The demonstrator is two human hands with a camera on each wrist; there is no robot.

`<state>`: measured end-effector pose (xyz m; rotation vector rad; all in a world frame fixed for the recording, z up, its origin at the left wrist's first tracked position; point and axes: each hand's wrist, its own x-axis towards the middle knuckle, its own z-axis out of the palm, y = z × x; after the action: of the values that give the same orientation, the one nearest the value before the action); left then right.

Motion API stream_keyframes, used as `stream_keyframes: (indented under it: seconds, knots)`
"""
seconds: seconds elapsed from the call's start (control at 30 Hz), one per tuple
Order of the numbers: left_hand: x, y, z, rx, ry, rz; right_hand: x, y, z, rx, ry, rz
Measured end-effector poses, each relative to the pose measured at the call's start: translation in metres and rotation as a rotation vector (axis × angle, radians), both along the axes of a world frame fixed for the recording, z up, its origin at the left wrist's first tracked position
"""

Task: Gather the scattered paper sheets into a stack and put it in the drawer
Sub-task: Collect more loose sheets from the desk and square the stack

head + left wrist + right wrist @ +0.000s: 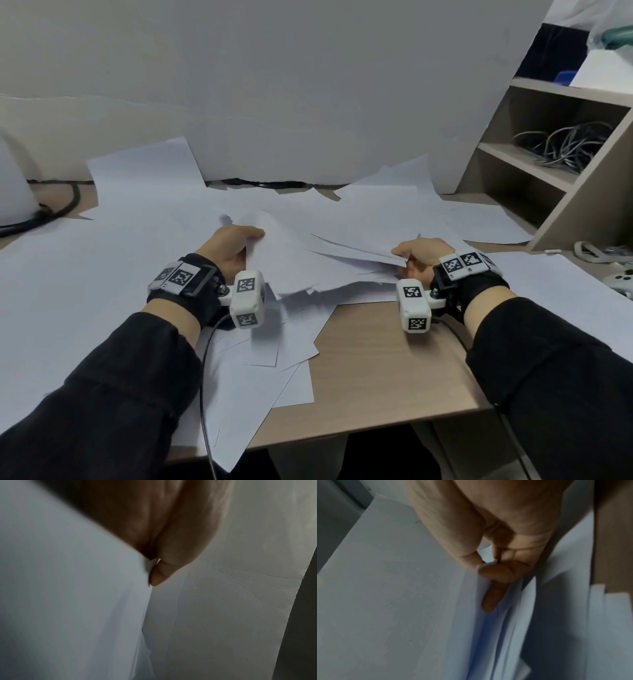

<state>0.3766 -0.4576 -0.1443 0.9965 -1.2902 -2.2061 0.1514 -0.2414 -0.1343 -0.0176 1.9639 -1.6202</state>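
Observation:
White paper sheets (pixel 137 246) lie scattered over most of the wooden desk (pixel 383 370). Between my hands a loose bundle of sheets (pixel 329 260) is lifted off the desk. My left hand (pixel 236 245) grips its left edge, thumb on top. My right hand (pixel 416 260) pinches its right edge, thumb above and fingers beneath. In the left wrist view my left hand (pixel 154 574) presses against a sheet (pixel 68 601). In the right wrist view my right hand (pixel 489 580) has its fingers among several paper layers (pixel 505 635). No drawer is in view.
A white wall panel (pixel 308 85) backs the desk. A shelf unit (pixel 555 164) with tangled cables (pixel 565 144) stands at the right. A black cable (pixel 51 212) curves at the left beside a white object (pixel 13 185). A white game controller (pixel 620 281) lies at the right edge.

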Motion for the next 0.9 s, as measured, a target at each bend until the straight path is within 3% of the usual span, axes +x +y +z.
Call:
stream_keyframes:
  seconds: [0.17, 0.27, 0.43, 0.6, 0.73, 0.9]
  knots:
    - [-0.005, 0.009, 0.002, 0.012, -0.006, -0.032, 0.012, -0.025, -0.003, -0.211, 0.007, -0.012]
    - [-0.012, 0.025, 0.003, 0.046, 0.029, -0.108, 0.036, -0.042, -0.008, -0.201, -0.008, 0.083]
    - [-0.018, 0.036, 0.001, 0.041, 0.065, -0.041, 0.077, -0.05, -0.011, -0.356, -0.27, 0.114]
    - [-0.023, 0.038, -0.001, -0.126, -0.026, 0.015, 0.088, -0.047, -0.007, -0.202, -0.282, 0.212]
    - [-0.024, 0.033, -0.003, -0.294, -0.045, 0.029, 0.075, -0.031, 0.003, -0.082, -0.182, 0.208]
    - [-0.022, 0.025, 0.0, -0.429, -0.004, 0.051, 0.022, -0.01, 0.013, 0.011, 0.124, -0.084]
